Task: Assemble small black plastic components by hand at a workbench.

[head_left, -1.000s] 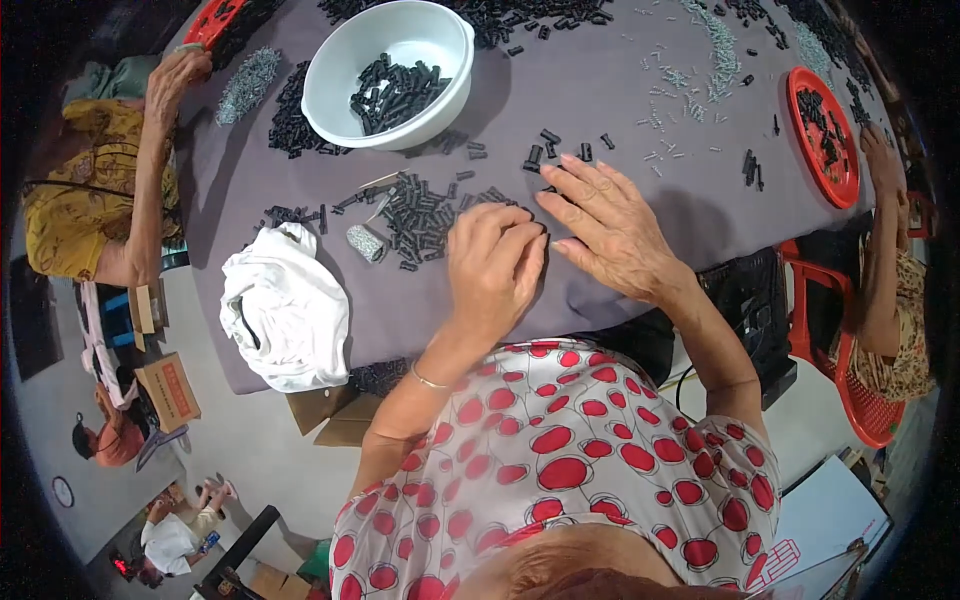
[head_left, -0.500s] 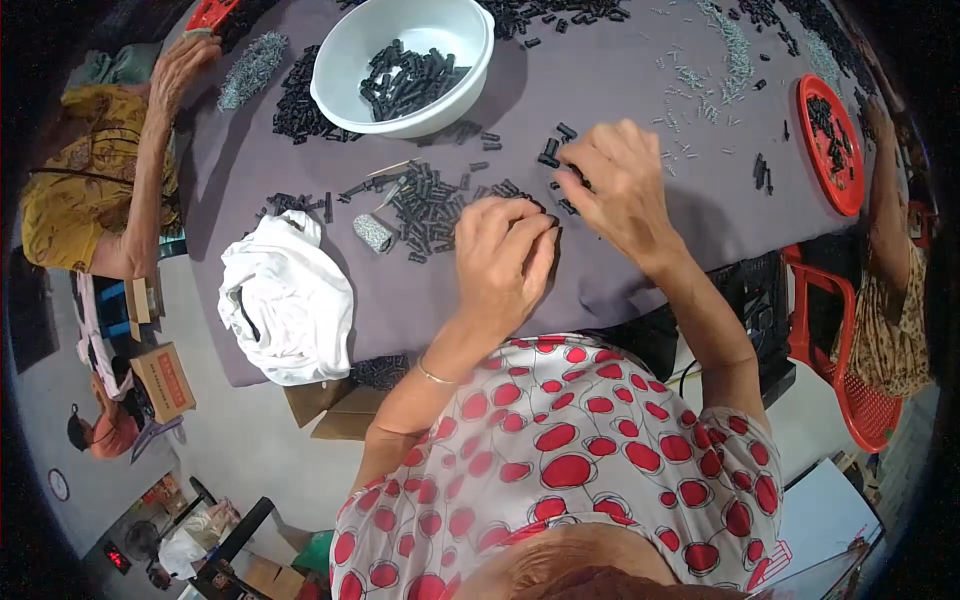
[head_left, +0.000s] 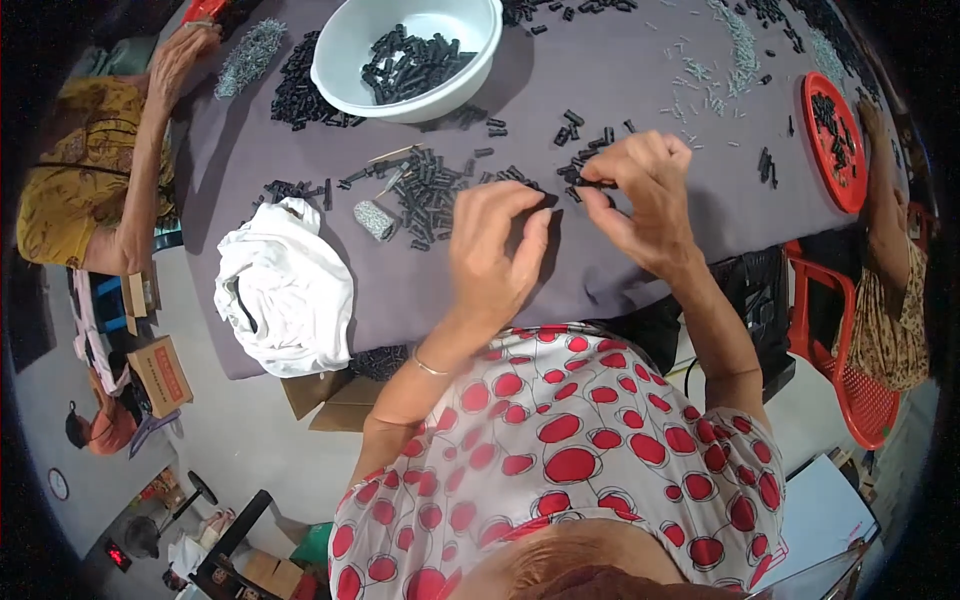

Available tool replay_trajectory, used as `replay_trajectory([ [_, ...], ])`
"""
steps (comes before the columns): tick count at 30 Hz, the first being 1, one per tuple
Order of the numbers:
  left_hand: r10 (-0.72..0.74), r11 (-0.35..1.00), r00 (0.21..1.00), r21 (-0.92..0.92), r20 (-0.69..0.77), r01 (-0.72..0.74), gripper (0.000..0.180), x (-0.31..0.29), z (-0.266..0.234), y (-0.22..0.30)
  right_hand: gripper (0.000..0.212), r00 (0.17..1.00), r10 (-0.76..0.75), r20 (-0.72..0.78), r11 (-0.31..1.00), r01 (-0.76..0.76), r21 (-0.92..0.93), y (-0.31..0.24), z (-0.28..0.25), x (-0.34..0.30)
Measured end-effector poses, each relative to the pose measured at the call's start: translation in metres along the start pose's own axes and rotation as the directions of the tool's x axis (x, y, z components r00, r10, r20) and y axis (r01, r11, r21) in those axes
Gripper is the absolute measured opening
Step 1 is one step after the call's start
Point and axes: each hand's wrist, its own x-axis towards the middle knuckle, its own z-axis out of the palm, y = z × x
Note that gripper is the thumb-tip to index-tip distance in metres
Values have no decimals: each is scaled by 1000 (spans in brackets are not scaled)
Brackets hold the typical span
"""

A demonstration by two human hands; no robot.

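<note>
Right hand, mine: black pieces at my fingertips, pinch unconfirmed; judged pick-up step, calling for firm closure.

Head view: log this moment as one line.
left hand: at black part; right hand: at loose parts; bowl: black pieces inside; cloth: left of left hand

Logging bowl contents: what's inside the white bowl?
A loose heap of small black parts lies inside the white bowl, with bare white surface to its left. The heap covers its own lower pieces and the surface beneath, so those can't be seen.
</note>
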Motion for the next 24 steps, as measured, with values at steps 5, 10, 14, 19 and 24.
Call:
replay_trajectory([
  [5,-310,873,939,-347,148,342,20,0,-6,12,29,996,-47,-75,997,51,52,-11,-13,-9],
  [10,-423,572,829,-602,365,557,20,-2,-2,22,34,972,-98,-216,990,117,77,-20,-5,-21],
  [14,-399,633,849,-566,347,528,19,-5,-3,29,34,963,-87,-256,992,107,66,-22,-5,-27],
  [19,-350,729,878,-494,327,474,14,-9,-3,28,32,961,-129,-246,992,128,-19,-23,-5,-35],
  [24,-432,622,787,-485,441,614,12,-2,-12,26,30,954,-183,-236,982,188,-1,-20,-7,-34],
])
